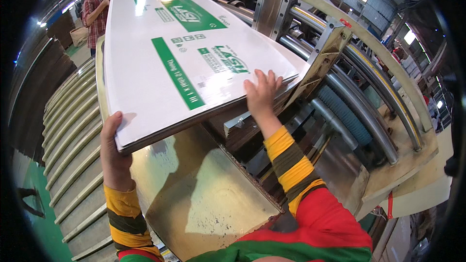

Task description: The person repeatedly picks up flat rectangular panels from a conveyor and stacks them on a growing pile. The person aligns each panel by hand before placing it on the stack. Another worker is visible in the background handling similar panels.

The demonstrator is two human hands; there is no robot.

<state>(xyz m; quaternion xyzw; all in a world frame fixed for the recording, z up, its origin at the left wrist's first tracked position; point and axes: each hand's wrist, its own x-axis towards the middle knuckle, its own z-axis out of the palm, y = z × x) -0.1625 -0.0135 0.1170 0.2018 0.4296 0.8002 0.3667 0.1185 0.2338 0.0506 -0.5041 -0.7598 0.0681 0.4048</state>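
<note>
A stack of white cardboard sheets with green printing stretches away from me, its brown edges showing in layers. My left hand is closed on its near left corner, thumb on the top sheet and the other fingers hidden at the side and underneath. At the near right edge, my right hand rests against the sheets with its fingers spread over the rim. Below that edge lies another stack of cardboard, partly covered by the upper one.
Machine rollers and a metal side frame stand on the right. A ribbed roller conveyor runs along the left. Beneath the sheets is a worn metal plate. A masked co-worker stands at the sheets' far left end, hands raised to it.
</note>
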